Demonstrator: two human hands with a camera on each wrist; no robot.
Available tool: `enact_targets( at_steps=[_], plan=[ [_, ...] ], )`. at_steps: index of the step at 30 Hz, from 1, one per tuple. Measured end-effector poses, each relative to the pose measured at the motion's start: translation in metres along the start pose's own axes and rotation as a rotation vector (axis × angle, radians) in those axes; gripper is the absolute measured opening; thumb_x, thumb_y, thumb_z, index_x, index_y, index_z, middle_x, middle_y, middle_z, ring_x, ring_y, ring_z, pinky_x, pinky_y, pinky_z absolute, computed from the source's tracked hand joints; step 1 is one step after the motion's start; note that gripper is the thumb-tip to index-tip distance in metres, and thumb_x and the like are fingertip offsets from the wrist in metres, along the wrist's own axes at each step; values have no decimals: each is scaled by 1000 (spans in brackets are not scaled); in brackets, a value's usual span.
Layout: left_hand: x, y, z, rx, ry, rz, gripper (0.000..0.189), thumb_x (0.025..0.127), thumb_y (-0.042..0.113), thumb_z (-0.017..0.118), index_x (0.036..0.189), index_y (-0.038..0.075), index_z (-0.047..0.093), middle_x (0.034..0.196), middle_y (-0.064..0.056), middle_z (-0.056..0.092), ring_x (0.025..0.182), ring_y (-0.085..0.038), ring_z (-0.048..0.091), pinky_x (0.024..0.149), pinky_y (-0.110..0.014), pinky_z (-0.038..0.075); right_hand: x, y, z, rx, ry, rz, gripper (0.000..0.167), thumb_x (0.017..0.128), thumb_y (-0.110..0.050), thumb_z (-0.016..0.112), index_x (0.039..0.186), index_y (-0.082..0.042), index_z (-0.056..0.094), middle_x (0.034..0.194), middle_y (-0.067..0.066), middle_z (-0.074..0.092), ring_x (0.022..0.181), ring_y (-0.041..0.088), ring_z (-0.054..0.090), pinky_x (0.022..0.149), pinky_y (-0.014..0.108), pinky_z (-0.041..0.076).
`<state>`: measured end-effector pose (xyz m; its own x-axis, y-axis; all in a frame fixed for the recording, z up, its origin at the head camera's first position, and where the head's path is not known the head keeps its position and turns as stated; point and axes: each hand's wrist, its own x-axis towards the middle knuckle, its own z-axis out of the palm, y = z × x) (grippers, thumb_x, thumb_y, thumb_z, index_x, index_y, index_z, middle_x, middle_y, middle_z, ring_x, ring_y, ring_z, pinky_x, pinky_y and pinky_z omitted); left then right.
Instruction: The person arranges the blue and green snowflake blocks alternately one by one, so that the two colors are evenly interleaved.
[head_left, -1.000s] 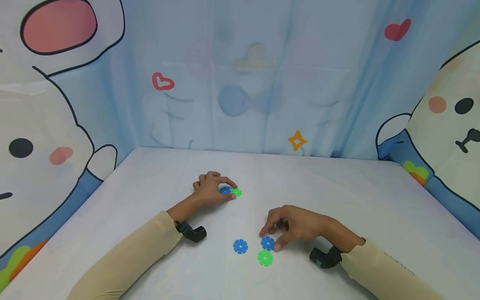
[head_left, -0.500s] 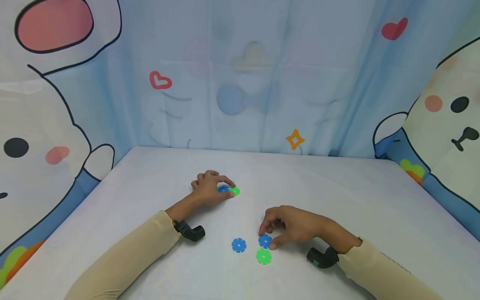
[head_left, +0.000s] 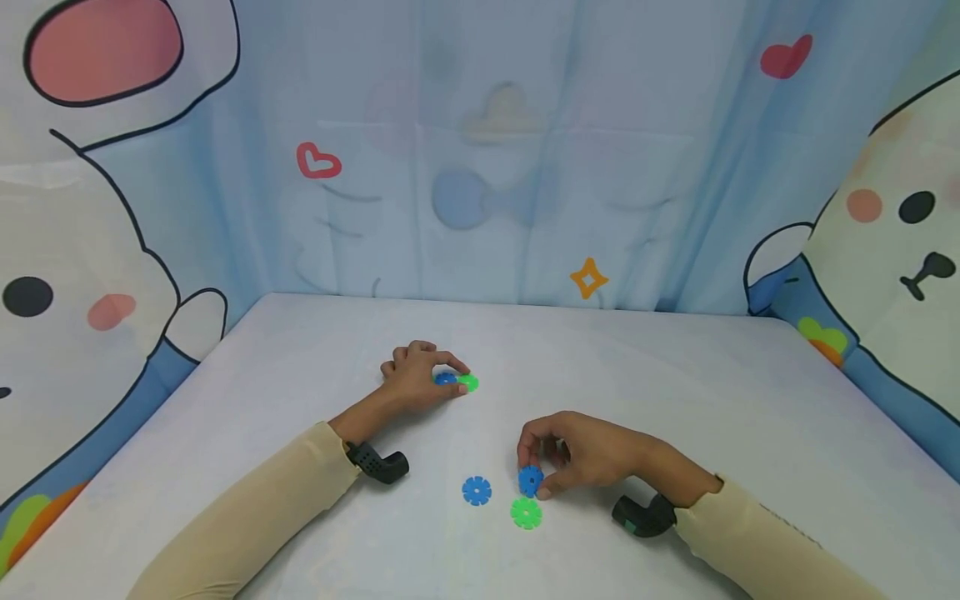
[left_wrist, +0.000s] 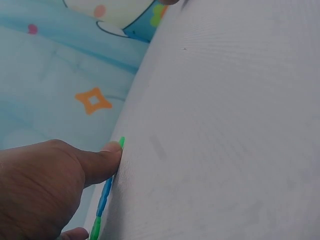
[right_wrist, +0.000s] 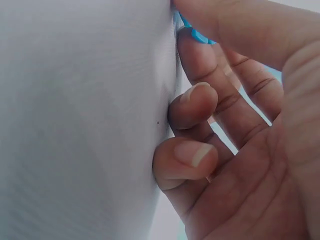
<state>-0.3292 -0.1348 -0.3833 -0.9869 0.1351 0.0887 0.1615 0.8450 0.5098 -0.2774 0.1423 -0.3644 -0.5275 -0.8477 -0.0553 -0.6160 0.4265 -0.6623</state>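
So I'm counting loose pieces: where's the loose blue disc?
In the head view, the loose blue disc lies on the table, left of the right hand, beside the green disc.

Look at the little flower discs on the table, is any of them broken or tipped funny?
None looks broken. One blue disc is tipped up on its edge, pinched by the right hand, while the blue disc and green disc beside it lie flat. The left hand holds a joined blue-and-green pair.

Five snowflake discs: three blue [head_left: 476,491] and two green [head_left: 526,512]. One of each sits under the left hand [head_left: 415,382]; the rest by the right hand [head_left: 581,454].
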Motion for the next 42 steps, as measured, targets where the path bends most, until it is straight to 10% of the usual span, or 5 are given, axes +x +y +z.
enact_targets(
  at_steps=[23,42],
  plan=[
    [-2,2,-1,-23,-5,21,27,86,45,72,111,36,72,150,-12,38,134,-40,28,100,-58,23,-6,-1,-3,53,-49,34,31,80,-30,82,110,-25,73,90,-7,67,72,4,53,64,19,45],
    [-2,1,-1,-18,8,2,27,85,44,73,111,36,73,150,-13,37,135,-40,28,99,-57,24,10,12,-15,-13,173,41,35,84,-24,78,118,-17,72,102,-6,71,81,10,58,69,22,49]
  ],
)
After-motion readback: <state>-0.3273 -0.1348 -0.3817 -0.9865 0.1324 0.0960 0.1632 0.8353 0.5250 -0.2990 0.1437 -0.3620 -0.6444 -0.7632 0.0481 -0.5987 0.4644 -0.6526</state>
